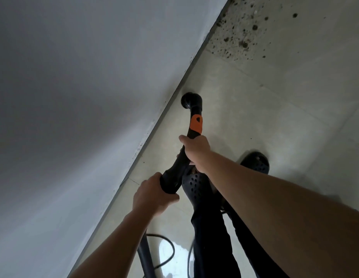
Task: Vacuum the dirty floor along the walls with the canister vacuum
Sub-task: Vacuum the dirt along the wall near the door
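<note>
Partly, the right hand (pixel 196 150) covers the black wand (pixel 196 125).

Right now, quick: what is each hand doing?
Left hand: grips the rear end of the vacuum wand.
Right hand: grips the same wand, just behind its orange collar.

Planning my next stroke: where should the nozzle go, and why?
Probably push the brush nozzle forward along the wall toward the dark debris; it sits at the wall's foot, short of those specks, with left hand and right hand gripping the wand.
</note>
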Motion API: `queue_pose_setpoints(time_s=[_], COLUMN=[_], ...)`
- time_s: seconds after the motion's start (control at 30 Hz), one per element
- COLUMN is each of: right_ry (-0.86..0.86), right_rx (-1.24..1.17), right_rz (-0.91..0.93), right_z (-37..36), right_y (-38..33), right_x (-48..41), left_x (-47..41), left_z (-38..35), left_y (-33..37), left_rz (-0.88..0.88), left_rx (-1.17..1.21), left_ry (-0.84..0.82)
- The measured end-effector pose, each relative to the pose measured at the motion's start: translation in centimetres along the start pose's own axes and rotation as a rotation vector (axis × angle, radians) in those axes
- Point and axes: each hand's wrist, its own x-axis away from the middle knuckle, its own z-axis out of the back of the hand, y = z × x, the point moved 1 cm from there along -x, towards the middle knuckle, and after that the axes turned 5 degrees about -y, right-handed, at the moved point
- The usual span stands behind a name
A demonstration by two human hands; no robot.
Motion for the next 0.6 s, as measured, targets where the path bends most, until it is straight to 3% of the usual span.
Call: queue_pose_setpoints(time_s=[0.13,0.23,0.43,0.6], right_ry=[-0.054,-0.062,0.156,0.254], right_rx=[0.045,-0.053,-0.388,-0.633], right_rz=[-0.002,-0.067,-0.252,-0.337], right_z=[-0.9,-0.7,5.9,12.5], right_y=[-0.6,1.3,6.4,8.1], right_x=[0.5,1.4,3.5,4.1], left_x=[0.6,1.3,1.0,0.8], left_z=[0.2,0.1,-0.6,-2.7], left_y=[-0.5,-1.2,3.0,8.5], left_rz=[0.022,0.008,-0.149,-0.293], left_rx=[0.024,-0.075,-0.449,-0.544], left_ry=[0.002,-0.043,-0.206,-0.233])
